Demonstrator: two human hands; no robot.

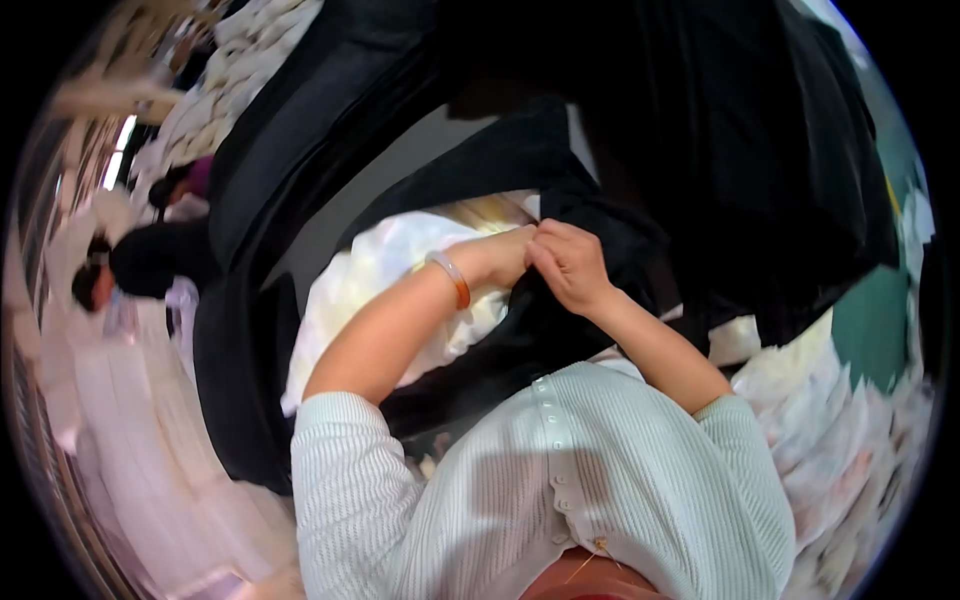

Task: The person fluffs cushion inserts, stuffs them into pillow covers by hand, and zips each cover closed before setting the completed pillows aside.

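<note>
My left hand (pixel 508 256), with a pale and orange bangle on its wrist, meets my right hand (pixel 570 264) at the middle of the view. The fingers of both hands are closed on the edge of a black cloth (pixel 590 215). My left fingertips are partly hidden where the hands touch. Under my left forearm lies a bunched white cloth (pixel 375 262) with faint yellow tints. Black cloth also spreads below my hands.
Large black cloth pieces (pixel 740 150) fill the top and right, and another black piece (pixel 235 390) hangs at the left. Piled white cloth (pixel 820 430) lies at the right beside a green surface (pixel 870 320). Other people (pixel 150 260) are at the far left.
</note>
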